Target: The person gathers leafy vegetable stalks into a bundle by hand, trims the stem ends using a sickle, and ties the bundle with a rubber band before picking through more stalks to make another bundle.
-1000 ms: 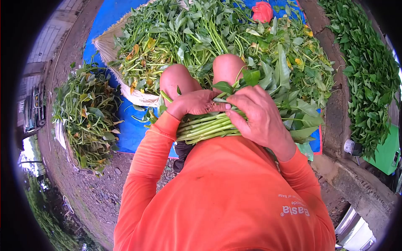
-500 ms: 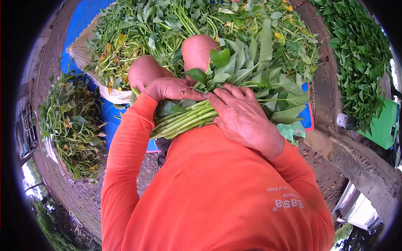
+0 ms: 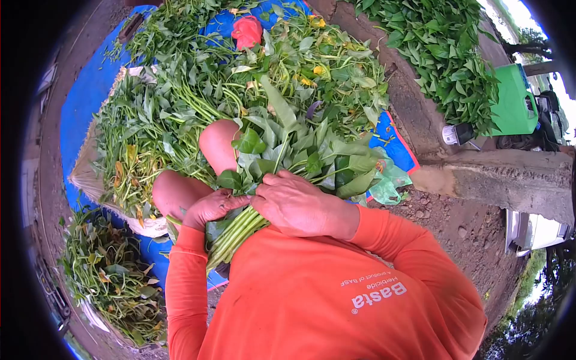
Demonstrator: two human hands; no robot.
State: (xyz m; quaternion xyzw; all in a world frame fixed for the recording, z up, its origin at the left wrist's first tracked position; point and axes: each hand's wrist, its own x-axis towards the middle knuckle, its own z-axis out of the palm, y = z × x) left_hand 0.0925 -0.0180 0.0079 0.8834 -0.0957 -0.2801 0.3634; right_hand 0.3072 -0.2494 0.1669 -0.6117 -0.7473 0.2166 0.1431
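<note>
A bunch of water spinach lies across my lap, its pale green stems (image 3: 235,235) toward my belly and its broad leaves (image 3: 327,150) spreading to the upper right. My left hand (image 3: 211,207) is closed at the bunch's left side, thumb and fingers pressed at the stems. Over the top of the stems, my right hand (image 3: 295,205) is curled, its fingertips meeting the left ones. Whether a tie sits between the fingertips is hidden.
A large heap of loose greens (image 3: 174,114) with yellowed leaves covers the blue tarp (image 3: 84,129) past my knees. More greens (image 3: 114,276) lie at left. A red plastic bag (image 3: 246,32), a clear green bag (image 3: 389,183), a concrete ledge (image 3: 498,180) and a green container (image 3: 515,101) also show.
The view has turned and shifted, bringing the red bag into sight. My right hand's fingers, earlier stretched flat across the bunch, are now curled in beside my left fingertips.
</note>
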